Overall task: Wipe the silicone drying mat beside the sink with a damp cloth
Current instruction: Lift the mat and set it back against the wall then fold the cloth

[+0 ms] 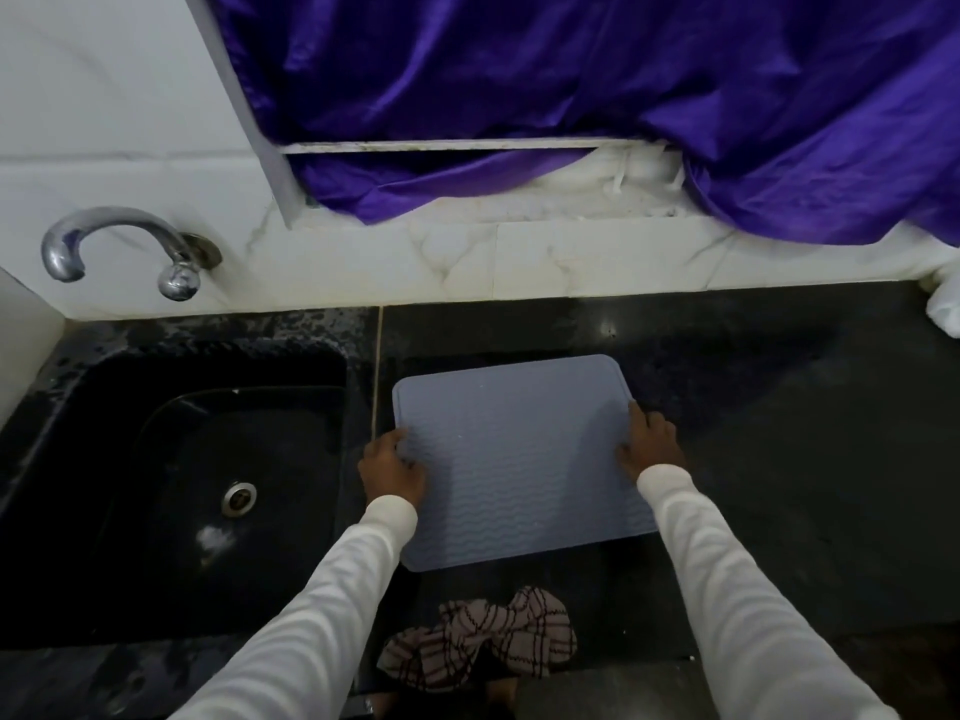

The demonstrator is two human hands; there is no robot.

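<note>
A grey-blue ribbed silicone mat (pixel 519 459) lies flat on the black counter, just right of the sink. My left hand (pixel 392 467) grips the mat's left edge, fingers curled onto its top. My right hand (pixel 649 444) grips the right edge in the same way. A crumpled checked cloth (pixel 483 641), white with dark lines, lies at the counter's front edge, below the mat and between my white-sleeved forearms. Neither hand touches the cloth.
The black sink (pixel 171 485) with a steel drain sits to the left, a chrome tap (pixel 119 246) on the white tiled wall above it. The black counter (pixel 779 459) stretches right of the mat. Purple fabric (pixel 623 96) hangs over the window ledge. Something white (pixel 945 309) sits at the far right.
</note>
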